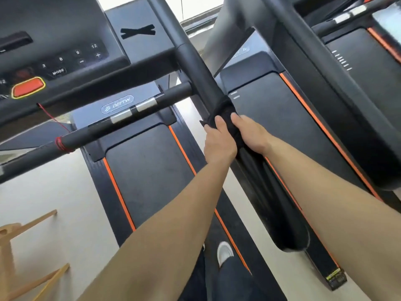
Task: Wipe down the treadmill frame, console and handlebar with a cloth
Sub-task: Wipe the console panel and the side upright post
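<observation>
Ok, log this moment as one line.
step: wiping handlebar | left hand: on cloth | right hand: on cloth | cloth: wrapped around bar | console: untouched

One view only, head-worn, wide-angle. Looks forward and steeply down from above the treadmill's right handlebar (195, 68), close enough for both forearms to fill the lower frame. Console (54, 51) at upper left, walking belt (152, 170) below, a second treadmill (293, 127) alongside at right. Edges bowed by the lens.
</observation>
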A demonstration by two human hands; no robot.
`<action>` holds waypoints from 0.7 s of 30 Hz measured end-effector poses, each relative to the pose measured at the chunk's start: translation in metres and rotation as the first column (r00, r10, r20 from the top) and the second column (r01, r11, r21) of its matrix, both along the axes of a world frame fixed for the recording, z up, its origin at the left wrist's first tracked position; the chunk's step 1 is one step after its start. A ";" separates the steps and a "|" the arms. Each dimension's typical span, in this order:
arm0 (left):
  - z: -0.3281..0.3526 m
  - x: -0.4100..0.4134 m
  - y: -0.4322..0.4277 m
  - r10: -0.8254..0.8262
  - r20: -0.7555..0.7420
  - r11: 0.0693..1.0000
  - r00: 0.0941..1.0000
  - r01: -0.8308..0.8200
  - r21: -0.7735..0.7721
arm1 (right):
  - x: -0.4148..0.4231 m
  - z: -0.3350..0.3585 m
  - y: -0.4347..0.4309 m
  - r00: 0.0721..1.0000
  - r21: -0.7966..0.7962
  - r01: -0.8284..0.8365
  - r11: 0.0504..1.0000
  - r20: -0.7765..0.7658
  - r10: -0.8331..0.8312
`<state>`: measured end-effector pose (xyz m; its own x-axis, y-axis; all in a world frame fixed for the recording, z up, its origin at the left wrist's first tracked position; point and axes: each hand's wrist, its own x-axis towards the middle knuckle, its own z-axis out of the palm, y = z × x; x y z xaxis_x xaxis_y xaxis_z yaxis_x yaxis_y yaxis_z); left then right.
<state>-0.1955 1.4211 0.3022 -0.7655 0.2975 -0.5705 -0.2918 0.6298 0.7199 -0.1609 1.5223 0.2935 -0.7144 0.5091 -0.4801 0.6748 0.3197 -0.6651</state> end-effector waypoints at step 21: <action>-0.016 0.060 -0.013 0.071 0.154 0.990 0.985 -0.089 0.110 | 0.046 -0.004 -0.016 0.999 -0.009 0.026 1.000 -0.022 -0.026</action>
